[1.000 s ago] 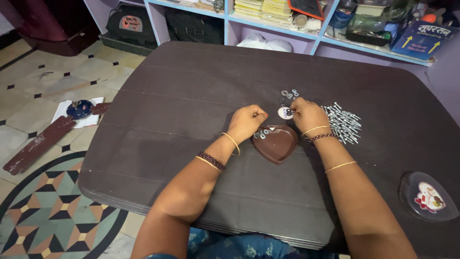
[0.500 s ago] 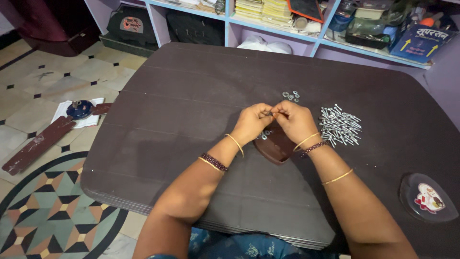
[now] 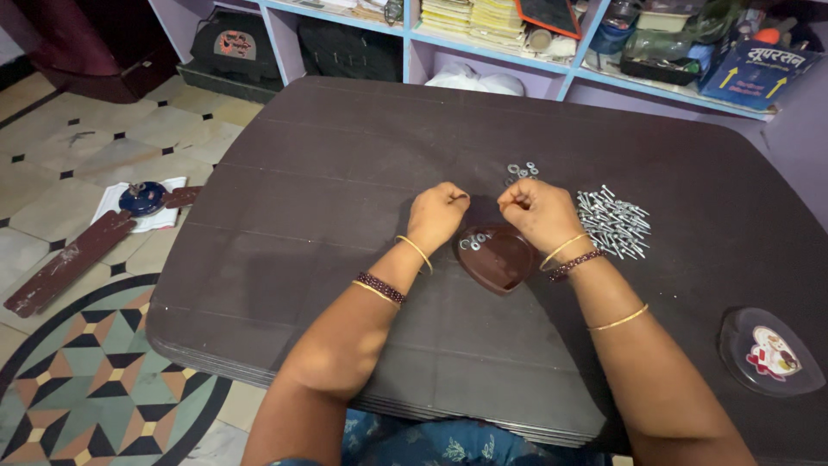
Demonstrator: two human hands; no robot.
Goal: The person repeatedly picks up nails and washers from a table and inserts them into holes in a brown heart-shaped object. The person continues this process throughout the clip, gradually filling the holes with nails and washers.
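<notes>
My left hand (image 3: 438,213) and my right hand (image 3: 536,213) hover close together over a dark brown table (image 3: 345,207), both with fingers pinched closed on something small that I cannot make out. Below and between them lies a small brown heart-shaped tray (image 3: 500,259) with a few metal washers in its upper left corner. Just beyond my right hand sits a small cluster of washers (image 3: 521,171). A pile of silver screws (image 3: 614,223) lies right of my right hand. Bangles circle both wrists.
A dark transparent lid with a red and white figure (image 3: 766,349) rests at the table's right edge. Purple shelves (image 3: 552,60) packed with books and boxes stand behind. On the tiled floor at left lie brown fan blades (image 3: 69,259) and a blue motor part on paper (image 3: 142,198).
My right hand came off the washer cluster and met the left hand above the tray. Now the hands have drawn slightly apart, still pinched.
</notes>
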